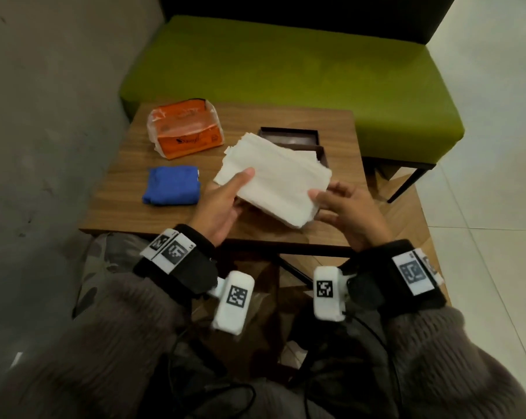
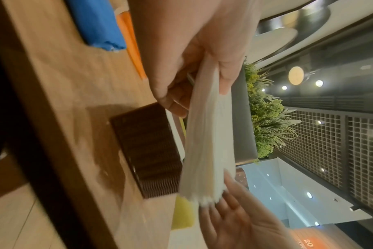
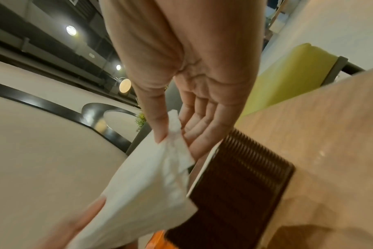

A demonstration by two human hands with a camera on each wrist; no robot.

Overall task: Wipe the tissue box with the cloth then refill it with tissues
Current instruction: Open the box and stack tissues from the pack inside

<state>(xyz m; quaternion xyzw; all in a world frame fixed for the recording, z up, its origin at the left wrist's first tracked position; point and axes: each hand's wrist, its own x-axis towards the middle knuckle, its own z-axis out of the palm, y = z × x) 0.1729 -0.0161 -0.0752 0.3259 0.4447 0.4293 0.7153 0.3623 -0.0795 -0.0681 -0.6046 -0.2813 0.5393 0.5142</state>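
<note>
Above ribbed brown tissue box [image 1: 298,140]: left hand [image 1: 222,204], right hand [image 1: 350,211] pinching soft white tissue stack [image 1: 273,176].

Fuzzy grey-brown sleeves [image 1: 455,358], black wrist straps [image 1: 192,269] with white coded tags [image 1: 172,251], white camera pods [image 1: 234,300], black cables [image 1: 373,337].

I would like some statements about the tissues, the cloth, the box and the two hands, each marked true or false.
1. Both hands hold the tissue stack. True: left hand, right hand.
2. The blue cloth is in the left hand. False: it lies folded on the table.
3. The tissue stack is already inside the brown tissue box. False: it is held above it.
4. The orange tissue pack lies beyond the cloth. True.
</note>
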